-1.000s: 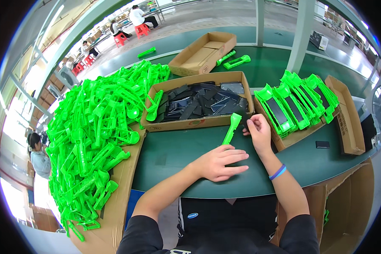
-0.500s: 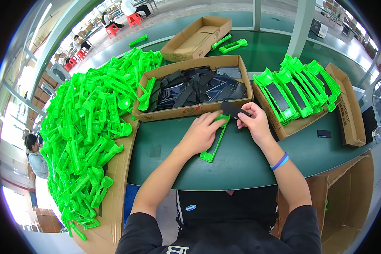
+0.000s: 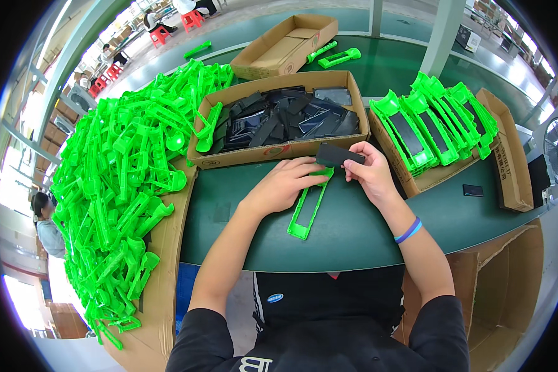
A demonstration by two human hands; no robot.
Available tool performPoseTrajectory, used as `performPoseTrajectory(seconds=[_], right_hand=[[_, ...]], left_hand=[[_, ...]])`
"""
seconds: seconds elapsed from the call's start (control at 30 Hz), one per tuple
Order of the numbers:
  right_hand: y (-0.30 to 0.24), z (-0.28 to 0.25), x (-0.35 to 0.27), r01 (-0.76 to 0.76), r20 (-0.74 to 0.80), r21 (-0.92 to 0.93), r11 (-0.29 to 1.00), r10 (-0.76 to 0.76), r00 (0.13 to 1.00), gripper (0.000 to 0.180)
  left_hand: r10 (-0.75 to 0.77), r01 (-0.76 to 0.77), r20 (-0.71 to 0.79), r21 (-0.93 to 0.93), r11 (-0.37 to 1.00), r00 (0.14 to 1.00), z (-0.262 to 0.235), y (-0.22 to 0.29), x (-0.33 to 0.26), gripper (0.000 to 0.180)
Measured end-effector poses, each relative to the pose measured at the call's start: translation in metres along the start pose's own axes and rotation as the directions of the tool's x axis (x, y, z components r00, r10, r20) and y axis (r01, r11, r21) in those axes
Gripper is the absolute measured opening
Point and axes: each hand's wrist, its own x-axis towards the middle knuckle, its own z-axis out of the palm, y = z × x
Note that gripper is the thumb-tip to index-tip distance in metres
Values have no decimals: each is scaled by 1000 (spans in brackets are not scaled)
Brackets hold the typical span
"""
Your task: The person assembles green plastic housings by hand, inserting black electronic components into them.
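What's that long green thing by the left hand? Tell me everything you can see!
It's a bright green, plastic-looking long frame with thin side rails, a squared near end and an open middle showing the dark green tabletop. It slants away to the right, its near end seemingly on the table. The bare left hand's fingers touch and partly hide its far end; whether they grip it, I can't tell.

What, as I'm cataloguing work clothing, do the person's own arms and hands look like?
The left hand and right hand are ungloved. Short, plain black sleeves leave both forearms bare. A narrow wristband, purple and light blue, circles the right arm near the wrist; the left wrist has none. No watch shows.
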Motion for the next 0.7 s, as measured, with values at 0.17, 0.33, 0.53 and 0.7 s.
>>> performPoseTrajectory(seconds=[0.17, 0.33, 0.53, 0.7], right_hand=[[-2, -2, 0, 5, 1, 2, 1000, -5, 1000, 24], [-6, -3, -1, 26, -11, 22, 999, -26, 1000, 24], [-2, -5, -2, 48, -12, 26, 999, -48, 999, 25], [2, -2, 3, 53, -26, 0, 999, -53, 998, 25]], left_hand=[[-55, 58, 100, -34, 998, 993, -10, 3, -3, 31], [-227, 214, -69, -160, 964, 972, 8, 10, 0, 32], [-436, 429, 31, -259, 866, 899, 26, 9, 5, 40], [-280, 293, 86, -214, 932, 956, 20, 2, -5, 27]])
